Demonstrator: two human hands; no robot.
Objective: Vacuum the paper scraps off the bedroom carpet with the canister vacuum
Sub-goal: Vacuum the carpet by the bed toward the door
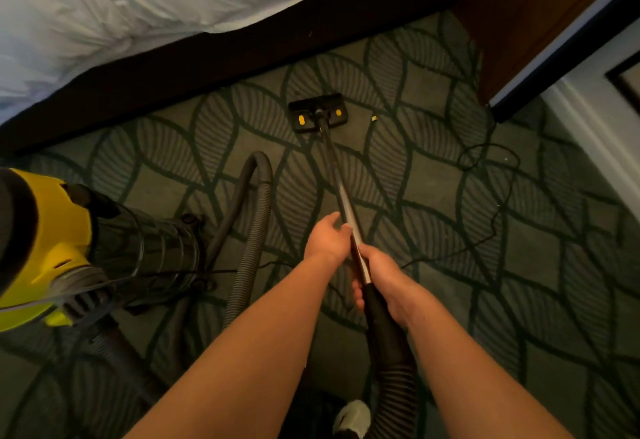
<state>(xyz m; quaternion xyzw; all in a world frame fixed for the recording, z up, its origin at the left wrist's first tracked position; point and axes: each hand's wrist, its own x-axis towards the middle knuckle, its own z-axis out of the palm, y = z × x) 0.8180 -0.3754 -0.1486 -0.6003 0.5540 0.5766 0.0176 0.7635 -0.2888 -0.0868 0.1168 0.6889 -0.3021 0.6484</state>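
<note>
— What did we hold?
— Our right hand (381, 279) curled round the wand (341, 192) at its black handle; our left hand (329, 241) gripped it just ahead.
— And the canister vacuum (52, 237)?
— At nine o'clock (yellow top). The floor head (318, 112) sat at twelve on the carpet (433, 175), one paper scrap (374, 118) near its three.

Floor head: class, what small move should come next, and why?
Probably sweep the floor head a little to the right: a small pale scrap lies on the carpet just right of it, untouched, and the left hand and right hand both grip the wand.
</note>
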